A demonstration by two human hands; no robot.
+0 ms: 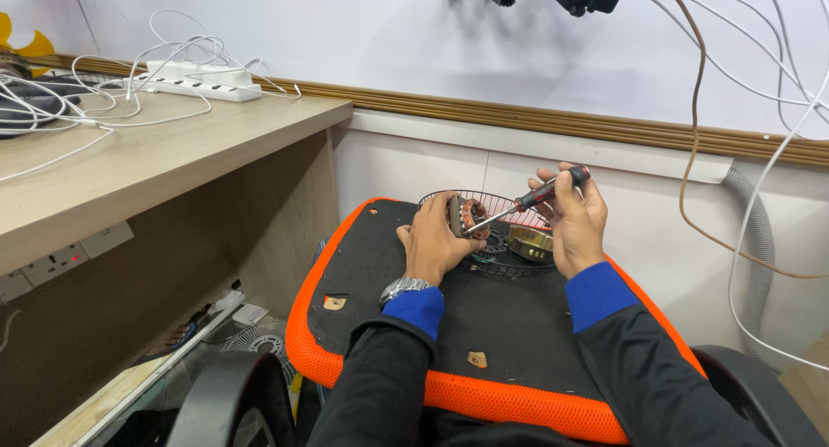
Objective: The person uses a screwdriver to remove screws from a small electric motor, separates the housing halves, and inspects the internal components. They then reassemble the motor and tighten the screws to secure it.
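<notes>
My left hand grips a small motor core with copper windings, holding it up above a black wire fan grille. My right hand holds a screwdriver with a red and black handle; its metal shaft points left and down, and its tip touches the motor core. A round brass-coloured motor part lies inside the grille, below the screwdriver. All of it sits over the black seat of a chair with an orange rim.
A wooden desk stands at the left, carrying a white power strip and tangled white cables. Wall sockets sit under it. A grey corrugated hose and hanging cables run down the right wall. Another fan grille lies on the floor.
</notes>
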